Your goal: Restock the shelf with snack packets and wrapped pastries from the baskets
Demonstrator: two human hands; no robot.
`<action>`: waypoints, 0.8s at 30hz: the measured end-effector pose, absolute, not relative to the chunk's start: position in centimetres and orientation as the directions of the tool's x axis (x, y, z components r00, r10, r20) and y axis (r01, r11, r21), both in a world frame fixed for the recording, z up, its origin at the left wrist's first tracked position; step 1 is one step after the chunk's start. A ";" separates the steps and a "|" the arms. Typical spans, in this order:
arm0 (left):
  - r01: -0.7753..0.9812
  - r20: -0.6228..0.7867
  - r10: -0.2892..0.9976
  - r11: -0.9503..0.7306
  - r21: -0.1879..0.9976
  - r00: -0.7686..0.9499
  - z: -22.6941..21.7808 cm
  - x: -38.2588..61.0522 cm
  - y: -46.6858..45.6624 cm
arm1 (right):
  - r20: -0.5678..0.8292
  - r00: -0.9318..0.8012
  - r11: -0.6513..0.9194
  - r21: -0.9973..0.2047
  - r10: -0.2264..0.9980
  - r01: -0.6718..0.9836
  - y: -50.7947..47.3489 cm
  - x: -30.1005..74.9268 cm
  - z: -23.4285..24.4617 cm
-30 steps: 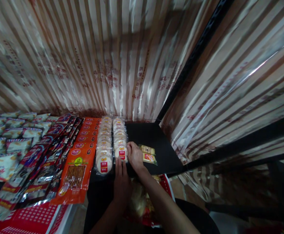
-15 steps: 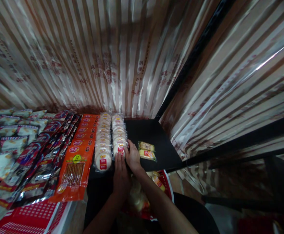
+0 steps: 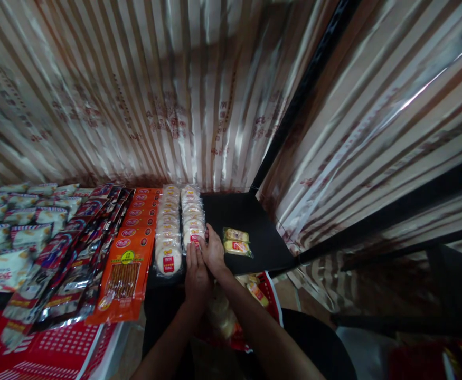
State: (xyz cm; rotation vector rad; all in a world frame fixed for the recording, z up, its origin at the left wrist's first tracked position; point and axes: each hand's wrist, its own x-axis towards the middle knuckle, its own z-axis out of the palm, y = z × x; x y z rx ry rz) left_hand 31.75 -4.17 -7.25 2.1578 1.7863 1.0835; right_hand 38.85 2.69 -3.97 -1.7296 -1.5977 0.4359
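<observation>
Two columns of clear-wrapped round white rice crackers lie overlapped on a black shelf [image 3: 264, 221]. My left hand [image 3: 197, 275] rests at the near end of the right column, fingers stretched and flat over the lower edge of the front rice cracker packet [image 3: 193, 232]. Against the right side of that packet is my right hand [image 3: 214, 251], its thumb over the front and its fingers bent along the edge. The left column of rice cracker packets [image 3: 168, 258] stands untouched beside it. To the right lies a small yellow snack packet [image 3: 237, 246].
Orange snack-stick bags [image 3: 122, 274], dark shiny packets [image 3: 68, 285] and white snack bags [image 3: 30, 237] fill the shelf leftward. Below are a red basket [image 3: 56, 343] and another red basket [image 3: 272, 295] holding packets. A pleated curtain [image 3: 175, 105] hangs behind; a black post [image 3: 294, 111] rises at the corner.
The view has shifted slightly. Both hands stay at the front of the right cracker column, with little visible movement among the packets.
</observation>
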 end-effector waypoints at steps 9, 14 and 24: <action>0.800 0.478 0.877 -0.316 0.511 0.041 -7.2 31.5 -3.7 | 0.285 0.159 0.057 -0.623 0.945 0.780 2.6 38.6 -3.6; 0.820 0.518 0.852 -0.348 0.455 0.075 -6.9 31.7 -3.8 | 0.420 0.155 0.144 -0.598 0.894 0.789 2.8 38.2 -2.2; 0.866 0.476 0.879 -0.270 0.421 0.042 -6.9 32.2 -3.7 | 0.358 -0.031 0.252 -0.591 0.933 0.766 5.3 39.0 -3.0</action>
